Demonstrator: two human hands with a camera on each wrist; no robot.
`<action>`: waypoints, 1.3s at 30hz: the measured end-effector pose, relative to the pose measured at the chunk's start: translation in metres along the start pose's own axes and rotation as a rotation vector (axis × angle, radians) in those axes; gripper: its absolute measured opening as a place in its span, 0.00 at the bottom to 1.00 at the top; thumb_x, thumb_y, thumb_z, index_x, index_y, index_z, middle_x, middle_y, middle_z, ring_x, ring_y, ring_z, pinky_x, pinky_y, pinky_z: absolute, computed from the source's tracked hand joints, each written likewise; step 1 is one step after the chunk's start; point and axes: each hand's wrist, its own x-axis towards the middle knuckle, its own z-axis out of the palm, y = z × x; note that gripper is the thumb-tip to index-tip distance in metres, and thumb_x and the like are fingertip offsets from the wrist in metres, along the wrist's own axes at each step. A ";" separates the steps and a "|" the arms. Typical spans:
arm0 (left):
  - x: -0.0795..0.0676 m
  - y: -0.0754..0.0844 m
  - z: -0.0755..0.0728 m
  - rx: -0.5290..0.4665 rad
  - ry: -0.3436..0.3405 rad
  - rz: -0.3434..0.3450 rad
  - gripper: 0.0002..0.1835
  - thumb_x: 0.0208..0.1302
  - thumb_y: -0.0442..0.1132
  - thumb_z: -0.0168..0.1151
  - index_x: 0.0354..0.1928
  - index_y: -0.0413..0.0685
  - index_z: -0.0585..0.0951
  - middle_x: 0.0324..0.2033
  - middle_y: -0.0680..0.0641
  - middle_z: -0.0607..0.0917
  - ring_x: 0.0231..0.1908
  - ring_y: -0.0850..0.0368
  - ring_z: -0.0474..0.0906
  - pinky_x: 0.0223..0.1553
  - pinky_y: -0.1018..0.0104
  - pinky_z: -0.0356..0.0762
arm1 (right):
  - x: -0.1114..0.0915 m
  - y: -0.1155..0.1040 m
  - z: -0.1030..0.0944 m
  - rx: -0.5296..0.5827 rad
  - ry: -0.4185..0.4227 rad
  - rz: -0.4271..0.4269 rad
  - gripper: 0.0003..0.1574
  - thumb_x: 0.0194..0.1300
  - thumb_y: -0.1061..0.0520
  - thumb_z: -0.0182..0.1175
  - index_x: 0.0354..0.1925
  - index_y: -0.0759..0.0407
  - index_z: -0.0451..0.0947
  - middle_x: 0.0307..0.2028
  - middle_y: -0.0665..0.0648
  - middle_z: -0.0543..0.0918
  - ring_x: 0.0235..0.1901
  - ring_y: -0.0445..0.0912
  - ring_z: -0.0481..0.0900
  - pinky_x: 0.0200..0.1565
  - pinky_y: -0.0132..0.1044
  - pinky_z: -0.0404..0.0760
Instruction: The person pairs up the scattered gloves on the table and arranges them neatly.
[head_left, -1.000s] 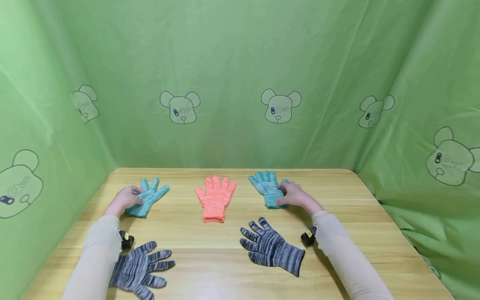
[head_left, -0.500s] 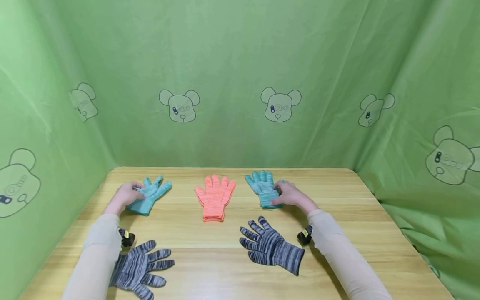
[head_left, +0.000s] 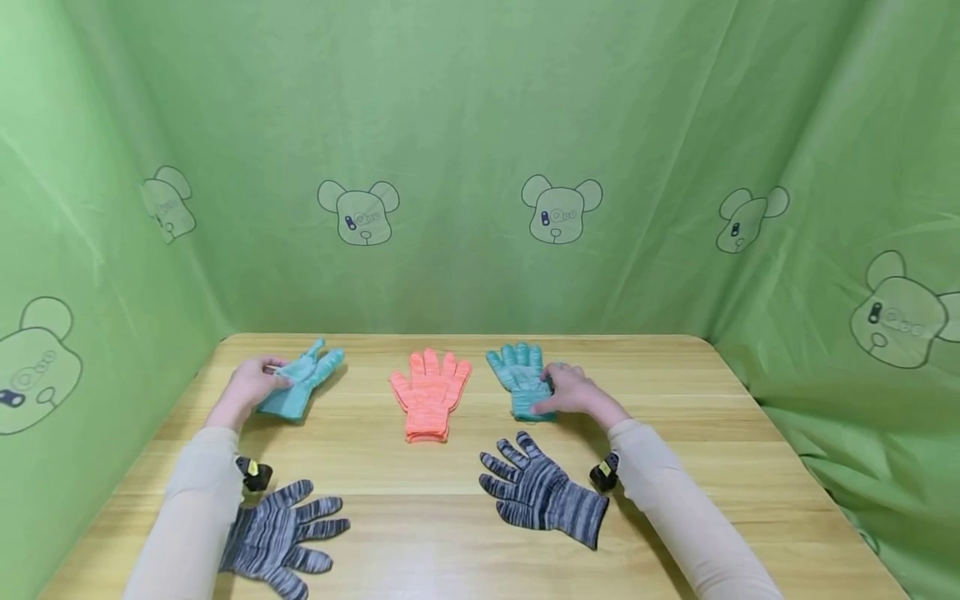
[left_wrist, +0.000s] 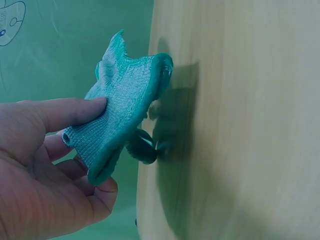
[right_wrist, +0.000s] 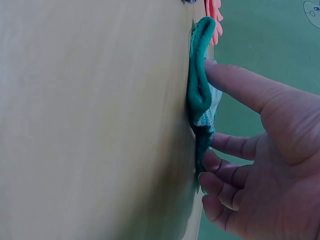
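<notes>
A teal knit glove (left_wrist: 120,90), raised off the wooden table at its cuff end, is pinched between the thumb and fingers of my left hand (head_left: 252,386). Its cuff faces the left wrist camera and its shadow falls beside it. At the table's far right, a second teal glove (head_left: 522,379) lies low on the wood. My right hand (head_left: 573,390) holds it with the thumb on its cuff and curled fingers at its right side. That side of the glove is partly hidden by the hand. Between them lies an orange-pink glove pair (head_left: 428,400), apart from both hands.
A grey-black striped glove (head_left: 262,537) lies at the front left, partly under the left sleeve. Another striped glove (head_left: 546,493) lies front right, near the right forearm. Green curtains (head_left: 465,167) stand behind and on both sides of the table (head_left: 420,533).
My left hand has raised its teal glove, whose fingers now bunch together. My right hand has slid the other teal glove left and turned it a little straighter. The remaining gloves stay put.
</notes>
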 end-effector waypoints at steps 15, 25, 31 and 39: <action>-0.007 0.020 0.001 -0.017 0.053 0.062 0.28 0.62 0.33 0.60 0.63 0.29 0.68 0.56 0.27 0.73 0.52 0.41 0.73 0.44 0.67 0.74 | -0.003 -0.009 0.007 -0.046 0.001 0.003 0.46 0.46 0.36 0.74 0.54 0.60 0.70 0.51 0.62 0.78 0.46 0.54 0.70 0.49 0.52 0.74; -0.008 0.031 0.007 -0.018 0.080 0.102 0.26 0.63 0.34 0.61 0.62 0.31 0.71 0.55 0.28 0.75 0.51 0.41 0.73 0.42 0.69 0.72 | -0.008 -0.019 0.009 -0.042 0.008 0.002 0.46 0.44 0.37 0.75 0.54 0.60 0.71 0.51 0.61 0.78 0.47 0.55 0.70 0.50 0.53 0.75; -0.008 0.041 0.009 -0.028 0.101 0.128 0.26 0.62 0.34 0.62 0.61 0.32 0.72 0.53 0.30 0.77 0.50 0.45 0.73 0.39 0.73 0.72 | -0.009 -0.020 0.011 -0.038 0.006 -0.002 0.48 0.43 0.36 0.75 0.54 0.61 0.71 0.50 0.61 0.78 0.47 0.54 0.70 0.50 0.52 0.76; -0.013 0.058 0.011 -0.029 0.109 0.162 0.24 0.63 0.35 0.61 0.60 0.34 0.73 0.53 0.31 0.77 0.51 0.43 0.73 0.41 0.70 0.71 | -0.009 -0.021 0.012 -0.050 0.005 -0.001 0.48 0.43 0.35 0.75 0.54 0.60 0.71 0.51 0.61 0.78 0.47 0.54 0.70 0.50 0.51 0.76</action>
